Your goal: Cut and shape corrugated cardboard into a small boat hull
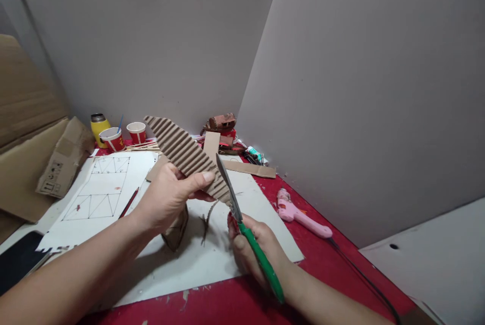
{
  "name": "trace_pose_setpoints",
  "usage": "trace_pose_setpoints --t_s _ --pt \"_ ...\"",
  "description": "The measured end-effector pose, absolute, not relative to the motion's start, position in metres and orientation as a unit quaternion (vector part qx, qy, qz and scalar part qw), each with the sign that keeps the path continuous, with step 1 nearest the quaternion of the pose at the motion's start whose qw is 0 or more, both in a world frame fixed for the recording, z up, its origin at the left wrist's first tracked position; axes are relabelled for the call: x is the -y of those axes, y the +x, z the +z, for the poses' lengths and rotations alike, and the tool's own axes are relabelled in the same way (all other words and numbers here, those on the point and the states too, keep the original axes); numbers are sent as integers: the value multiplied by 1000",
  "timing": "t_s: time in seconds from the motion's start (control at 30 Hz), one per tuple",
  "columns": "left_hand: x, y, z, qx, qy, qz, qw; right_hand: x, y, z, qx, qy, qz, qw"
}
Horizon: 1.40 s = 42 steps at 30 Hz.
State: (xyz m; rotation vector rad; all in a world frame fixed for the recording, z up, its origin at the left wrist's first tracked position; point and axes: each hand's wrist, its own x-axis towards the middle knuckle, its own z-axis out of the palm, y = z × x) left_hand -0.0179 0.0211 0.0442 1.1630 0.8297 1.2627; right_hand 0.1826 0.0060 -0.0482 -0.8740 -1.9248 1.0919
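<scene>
My left hand (174,188) grips a strip of corrugated cardboard (182,148), its ridged side facing me and the thumb pressed on top. The strip slants from upper left to lower right. In my right hand (261,244) is a pair of scissors (261,259) with green handles, one loop showing in front of the fingers. The blades point upward at the strip's lower right end and touch or overlap it; whether they bite into the card I cannot tell. Below lie a folded cardboard piece (176,229) and thin cardboard scraps (205,224) on a white board (212,259).
A pink glue gun (303,219) with a black cord lies on the red table (322,274) at right. Cardboard boxes (64,163), a phone (20,259) and a truss drawing (98,188) are at left. Paper cups (136,133) and a yellow bottle (99,127) stand behind.
</scene>
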Motion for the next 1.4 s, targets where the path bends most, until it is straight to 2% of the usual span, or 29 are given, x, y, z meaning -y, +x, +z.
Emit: trace_pose_setpoints --t_s 0.27,0.43,0.77,1.4 --pt "-25 -32 53 -397 531 578 476 -11 190 -39 803 -312 408 303" --pt "-23 -33 58 -408 556 572 444 -12 191 -43 805 -320 405 291" --pt "-20 -33 58 -408 585 539 449 -6 191 -49 781 -325 434 311" --pt "-21 -20 48 -385 525 552 521 -9 190 -53 803 -362 346 321"
